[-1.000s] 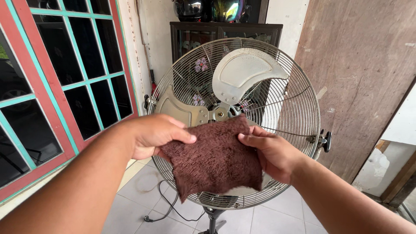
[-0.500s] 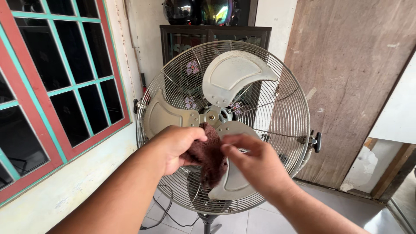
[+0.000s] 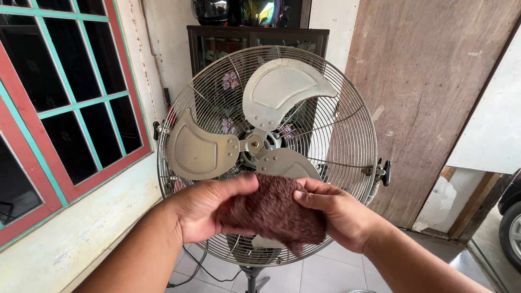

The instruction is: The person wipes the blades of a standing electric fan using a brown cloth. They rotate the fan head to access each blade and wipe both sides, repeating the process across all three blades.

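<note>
A fluffy brown cloth [image 3: 274, 211] is folded between both my hands, held in front of a large metal stand fan. My left hand [image 3: 203, 209] grips its left side with the thumb on top. My right hand [image 3: 339, 214] pinches its right edge. Behind the cloth are the fan's three dusty grey blades [image 3: 285, 89] around a metal hub [image 3: 255, 144]. The round wire rear guard [image 3: 347, 130] is behind the blades, and no front guard covers them. The cloth hides the lower part of the bottom blade.
A red and teal framed window [image 3: 70, 108] fills the left wall. A dark cabinet [image 3: 255, 38] with helmets on top stands behind the fan. A brown wooden board [image 3: 429, 103] leans at right. The fan's black cord [image 3: 187, 274] lies on the tiled floor by the stand [image 3: 251, 279].
The cloth was spread flat a second ago, then bunched up in my left hand by the hub. Now both hands hold it folded, lower down. The view has shifted right.
</note>
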